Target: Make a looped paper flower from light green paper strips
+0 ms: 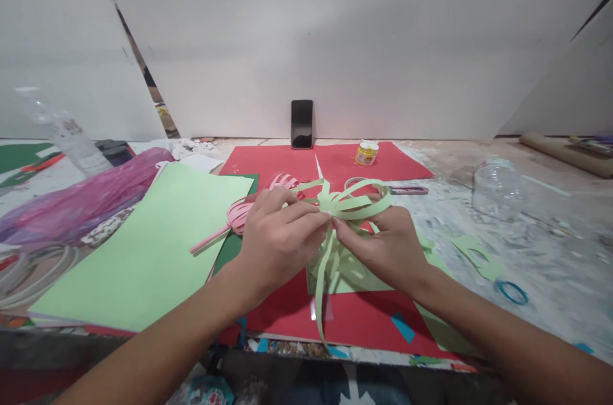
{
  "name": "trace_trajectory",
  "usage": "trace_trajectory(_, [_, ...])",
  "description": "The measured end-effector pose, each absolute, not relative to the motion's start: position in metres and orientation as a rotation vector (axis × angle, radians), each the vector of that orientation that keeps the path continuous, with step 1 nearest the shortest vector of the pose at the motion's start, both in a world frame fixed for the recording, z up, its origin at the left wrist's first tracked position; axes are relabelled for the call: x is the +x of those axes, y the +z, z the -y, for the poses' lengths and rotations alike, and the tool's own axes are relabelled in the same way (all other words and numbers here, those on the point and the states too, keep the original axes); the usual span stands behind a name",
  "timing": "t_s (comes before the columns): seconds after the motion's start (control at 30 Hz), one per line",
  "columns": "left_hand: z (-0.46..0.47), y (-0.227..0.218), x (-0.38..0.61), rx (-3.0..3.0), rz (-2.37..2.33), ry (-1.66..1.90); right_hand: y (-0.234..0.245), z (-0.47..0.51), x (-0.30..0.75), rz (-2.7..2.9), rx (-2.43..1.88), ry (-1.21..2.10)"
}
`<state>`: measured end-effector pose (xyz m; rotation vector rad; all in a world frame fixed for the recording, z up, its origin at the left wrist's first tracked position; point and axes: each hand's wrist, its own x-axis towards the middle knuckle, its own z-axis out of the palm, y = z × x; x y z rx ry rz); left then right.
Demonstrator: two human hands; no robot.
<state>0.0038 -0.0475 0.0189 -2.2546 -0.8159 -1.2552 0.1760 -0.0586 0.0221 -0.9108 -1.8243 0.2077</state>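
Observation:
Both my hands meet over the middle of the table, pinching a bunch of light green paper strips (352, 200) that loop upward and trail down. My left hand (278, 236) is closed, its fingertips pressed on the centre of the strips. My right hand (385, 245) is closed too, gripping the same bunch from the right. Under the hands lies a cut piece of light green paper (349, 277) on a red sheet (345, 319). A pink looped paper-strip piece (239, 213) lies just left of my left hand.
A large light green sheet (148, 245) covers the left. Behind are a black phone (301, 124) leaning on the wall, a small yellow jar (366, 152), scissors (407, 190) and a clear jar (495, 188). A purple plastic bag (76, 204), a plastic bottle (67, 133) and a blue ring (511, 292) lie around.

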Motion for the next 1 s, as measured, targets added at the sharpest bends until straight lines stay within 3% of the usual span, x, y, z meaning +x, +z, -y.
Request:
trace_trajectory(0.3, [0.0523,0.0217,0.0067,-2.277,0.901,-1.340,0.0183,0.0545,0.1800,1.702,-0.917,0.707])
trace_trajectory(1.0, [0.0523,0.0187,0.0075,-2.191,0.825,-1.276,0.0223,0.0601,0.1767,1.861,-0.889,0.141])
